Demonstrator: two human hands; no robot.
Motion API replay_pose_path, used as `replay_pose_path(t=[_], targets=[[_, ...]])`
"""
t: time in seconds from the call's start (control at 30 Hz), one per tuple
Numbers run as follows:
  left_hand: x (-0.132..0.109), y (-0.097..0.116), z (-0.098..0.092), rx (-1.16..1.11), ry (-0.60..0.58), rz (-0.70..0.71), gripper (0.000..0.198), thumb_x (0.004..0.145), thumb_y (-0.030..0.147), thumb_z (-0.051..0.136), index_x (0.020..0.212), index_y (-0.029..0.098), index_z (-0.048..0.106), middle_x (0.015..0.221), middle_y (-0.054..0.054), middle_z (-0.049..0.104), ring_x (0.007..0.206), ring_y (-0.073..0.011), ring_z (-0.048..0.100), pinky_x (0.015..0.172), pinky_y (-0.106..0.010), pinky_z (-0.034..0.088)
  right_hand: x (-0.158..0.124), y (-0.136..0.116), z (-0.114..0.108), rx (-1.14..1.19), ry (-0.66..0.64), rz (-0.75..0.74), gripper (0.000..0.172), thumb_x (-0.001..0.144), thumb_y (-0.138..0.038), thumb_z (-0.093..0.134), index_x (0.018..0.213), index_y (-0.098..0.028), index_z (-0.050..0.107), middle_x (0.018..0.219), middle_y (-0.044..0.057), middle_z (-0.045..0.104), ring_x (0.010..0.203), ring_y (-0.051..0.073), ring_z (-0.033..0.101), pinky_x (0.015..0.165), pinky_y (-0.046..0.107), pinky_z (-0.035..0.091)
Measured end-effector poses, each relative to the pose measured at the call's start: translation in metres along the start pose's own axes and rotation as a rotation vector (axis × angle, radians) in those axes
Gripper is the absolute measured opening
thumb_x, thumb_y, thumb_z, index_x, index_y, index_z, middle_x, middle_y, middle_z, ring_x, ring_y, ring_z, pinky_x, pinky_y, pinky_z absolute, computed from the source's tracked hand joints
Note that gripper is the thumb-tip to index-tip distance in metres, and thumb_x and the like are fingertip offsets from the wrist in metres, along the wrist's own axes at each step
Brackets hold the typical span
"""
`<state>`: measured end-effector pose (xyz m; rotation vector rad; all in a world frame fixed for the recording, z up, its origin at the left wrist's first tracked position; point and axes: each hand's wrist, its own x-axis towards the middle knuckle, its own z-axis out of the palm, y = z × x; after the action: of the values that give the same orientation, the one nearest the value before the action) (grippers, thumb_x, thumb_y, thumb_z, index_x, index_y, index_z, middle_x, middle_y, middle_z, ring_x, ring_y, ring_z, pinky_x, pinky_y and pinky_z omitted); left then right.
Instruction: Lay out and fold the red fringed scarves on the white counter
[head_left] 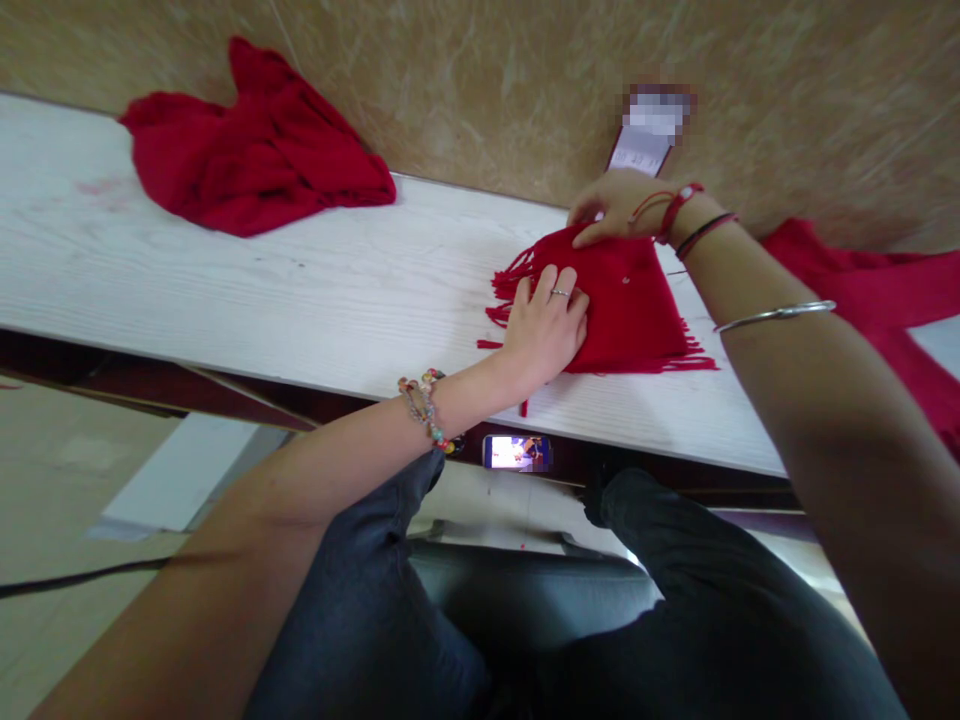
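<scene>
A folded red fringed cloth lies on the white table, with tassels at its left and right ends. My left hand rests on its left part, fingers bent and slightly apart, a ring on one finger. At the cloth's upper edge is my right hand, its thumb over the fabric and the other fingers reaching along the far side; whether it pinches the edge is hard to tell.
Crumpled red cloth lies at the left against the marbled wall. More red fabric is at the right. A partly blurred card stands behind my right hand. Below the white tabletop, a lit phone rests on a dark ledge.
</scene>
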<state>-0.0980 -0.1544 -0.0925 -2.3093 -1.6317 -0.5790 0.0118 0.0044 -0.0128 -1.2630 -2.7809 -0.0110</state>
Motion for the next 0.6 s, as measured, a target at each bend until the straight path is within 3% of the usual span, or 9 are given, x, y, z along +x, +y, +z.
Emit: replay_pose_path(t=[0.1,0.27,0.43,0.6], targets=[[0.002,-0.002,0.001,-0.041,-0.041,0.008,0.035,0.093,0.021,0.034,0.117,0.01,0.057,0.139,-0.017,0.043,0.131,-0.0296,0.035,0.101,-0.047,0.034,0.003,-0.006,-0.004,-0.076,-0.15,-0.024,0.03,0.08,-0.027,0.063,0.102,-0.008,0.069,0.102,0.011,0.07,0.086,0.014,0.061,0.072,0.025,0.041],[0.003,-0.002,0.001,-0.084,-0.102,0.0,0.039,0.093,0.02,0.031,0.122,0.006,0.052,0.143,-0.019,0.039,0.131,-0.0275,0.037,0.102,-0.044,0.035,-0.003,-0.015,0.0,-0.097,-0.153,0.009,0.031,0.086,-0.024,0.056,0.109,-0.006,0.065,0.105,0.013,0.069,0.088,0.016,0.06,0.072,0.027,0.041],[0.003,-0.001,-0.001,-0.085,-0.129,-0.043,0.046,0.093,0.023,0.031,0.134,0.003,0.041,0.144,-0.02,0.037,0.132,-0.0291,0.035,0.1,-0.044,0.036,-0.007,-0.02,0.015,-0.201,-0.09,-0.032,0.03,0.088,-0.022,0.048,0.109,-0.008,0.065,0.108,0.015,0.067,0.096,0.022,0.06,0.084,0.034,0.044],[0.004,-0.004,0.0,-0.093,-0.153,-0.076,0.05,0.093,0.027,0.033,0.136,0.004,0.039,0.145,-0.021,0.033,0.135,-0.0314,0.029,0.106,-0.047,0.029,-0.029,-0.019,0.012,-0.224,0.098,-0.007,0.043,0.085,-0.022,0.043,0.126,-0.015,0.055,0.13,0.013,0.053,0.12,0.027,0.045,0.1,0.04,0.038]])
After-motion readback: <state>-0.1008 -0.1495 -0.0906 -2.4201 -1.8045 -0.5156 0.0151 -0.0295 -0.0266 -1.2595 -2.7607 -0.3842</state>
